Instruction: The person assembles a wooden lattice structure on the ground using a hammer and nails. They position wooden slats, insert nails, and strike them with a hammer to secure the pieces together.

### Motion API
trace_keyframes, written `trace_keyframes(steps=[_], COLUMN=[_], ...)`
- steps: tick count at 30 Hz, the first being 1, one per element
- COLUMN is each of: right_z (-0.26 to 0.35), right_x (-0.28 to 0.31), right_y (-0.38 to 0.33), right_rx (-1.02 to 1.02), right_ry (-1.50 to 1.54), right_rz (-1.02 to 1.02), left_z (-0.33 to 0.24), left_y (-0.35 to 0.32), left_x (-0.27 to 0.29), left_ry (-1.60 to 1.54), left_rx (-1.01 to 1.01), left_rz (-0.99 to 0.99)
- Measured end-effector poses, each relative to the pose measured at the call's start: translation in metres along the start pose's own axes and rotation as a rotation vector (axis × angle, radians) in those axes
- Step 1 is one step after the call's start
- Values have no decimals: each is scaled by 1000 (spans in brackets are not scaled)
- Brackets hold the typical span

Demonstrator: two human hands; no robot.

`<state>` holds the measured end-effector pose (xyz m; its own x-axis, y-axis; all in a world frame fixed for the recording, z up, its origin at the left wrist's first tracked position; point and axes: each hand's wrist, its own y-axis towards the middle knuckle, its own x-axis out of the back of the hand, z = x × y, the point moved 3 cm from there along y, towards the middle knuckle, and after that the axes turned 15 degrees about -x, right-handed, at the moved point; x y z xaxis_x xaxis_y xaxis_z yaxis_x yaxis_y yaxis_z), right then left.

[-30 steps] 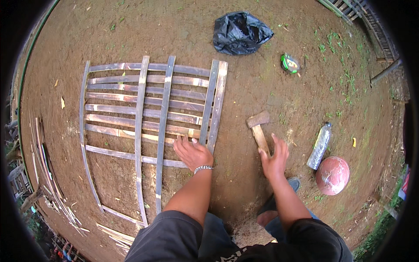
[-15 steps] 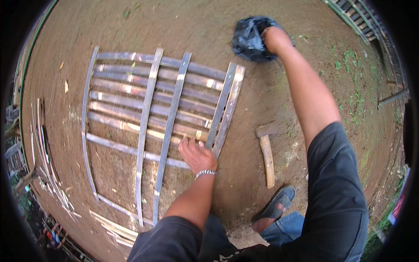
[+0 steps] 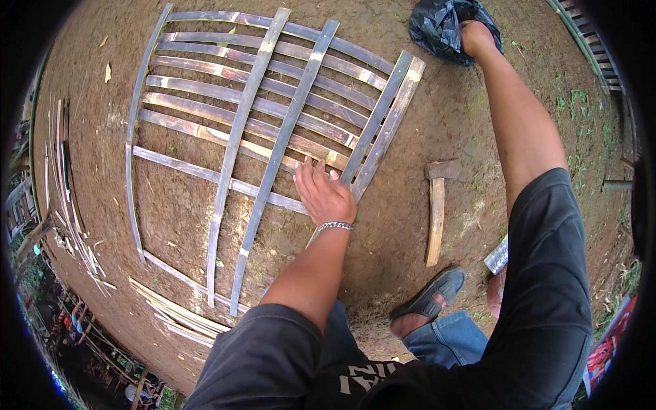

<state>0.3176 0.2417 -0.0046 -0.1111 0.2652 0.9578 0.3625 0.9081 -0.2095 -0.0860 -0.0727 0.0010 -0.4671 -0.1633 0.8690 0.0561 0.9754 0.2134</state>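
A bamboo lattice panel [image 3: 234, 137] of long slats crossed by several strips lies on the dirt in front of me. My left hand [image 3: 324, 195] rests on the near right part of it, fingers stretched out over the slat ends by the right-hand double strip. At the upper right, my right hand [image 3: 477, 39] reaches into the mouth of a crumpled black plastic bag [image 3: 432, 33]. Its fingers are hidden inside, so what they touch does not show. Between my arms lies a hammer [image 3: 436, 222] with a pale wooden handle and a blocky dark head.
Thin bamboo strips [image 3: 179, 311] lie at the lower left, and more long strips [image 3: 66, 184] farther left. My sandalled foot [image 3: 437, 297] stands below the hammer. A silvery object [image 3: 497, 256] shows beside my right sleeve. A slatted bamboo structure [image 3: 605, 55] borders the upper right.
The view has shifted, so the panel, bag and hammer sit higher and mostly farther right. Both hands keep their places, on the slats and in the bag. The silvery object has come into sight.
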Motion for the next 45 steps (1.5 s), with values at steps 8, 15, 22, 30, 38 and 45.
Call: trace_keyframes(steps=[8,15,22,30,38,45], right_z=[-21,100,193,195,145,119], right_x=[50,93,-29,-33,-14,-41], right_y=[-43,-258,-340,-342,-356,-409], right_rx=[-224,167,279,301,63,190], right_ry=[342,1247,1174,1135,1376,1148], right_rz=[-284,-456,-261,-269,201,181], left_z=[-4,6,2,-7,-4,-11], left_y=[0,-3,-6,-27,-31,-30], left_x=[0,6,4,12,9,17], left_ry=[-40,-32,-105,-113,-138,-214], left_rx=[11,7,-59,-269,-252,-329], left_rz=[-49,-119,-256,-135,-168,-96])
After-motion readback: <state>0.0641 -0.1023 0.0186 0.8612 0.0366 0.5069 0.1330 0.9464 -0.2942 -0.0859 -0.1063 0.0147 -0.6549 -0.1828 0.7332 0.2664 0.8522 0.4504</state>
